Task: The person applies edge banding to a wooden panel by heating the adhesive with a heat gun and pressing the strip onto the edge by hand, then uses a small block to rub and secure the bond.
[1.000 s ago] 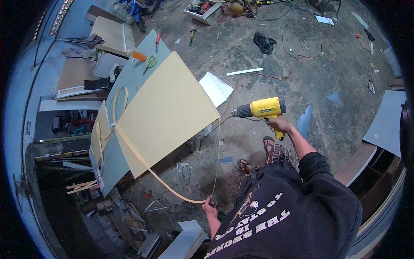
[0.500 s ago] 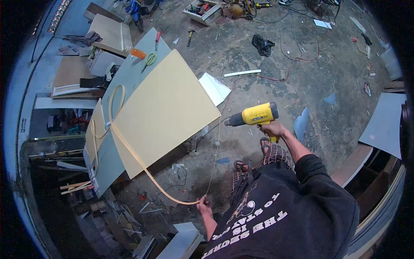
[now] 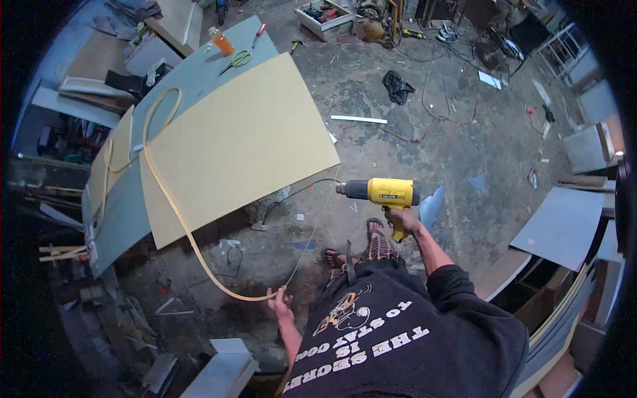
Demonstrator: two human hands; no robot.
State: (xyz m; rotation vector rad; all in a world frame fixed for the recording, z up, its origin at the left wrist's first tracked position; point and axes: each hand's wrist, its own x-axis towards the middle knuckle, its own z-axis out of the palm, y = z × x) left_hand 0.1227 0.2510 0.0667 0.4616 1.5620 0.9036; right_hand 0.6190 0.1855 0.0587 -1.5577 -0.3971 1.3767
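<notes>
My right hand (image 3: 403, 219) is wrapped round the handle of a yellow and black heat gun (image 3: 393, 191). Its nozzle points left, just off the near right corner of a cream panel (image 3: 245, 139). Low down, my left hand (image 3: 280, 304) pinches a long cream edge-banding strip (image 3: 176, 207). From there the strip bends up across the panel and ends in a loop on the grey-green tabletop (image 3: 118, 222). A thin line, seemingly the strip seen edge-on, runs from my left hand up to that panel corner.
On the tabletop's far part lie green-handled scissors (image 3: 237, 61), an orange bottle (image 3: 221, 42) and a red-handled tool (image 3: 260, 32). A black plastic bag (image 3: 397, 87), a white strip (image 3: 358, 120) and cords lie across the floor. Boards (image 3: 557, 222) stand at the right.
The view has shifted, so the panel and table sit further left. Both hands keep their holds, the heat gun still beside the panel's corner and the strip still pinched.
</notes>
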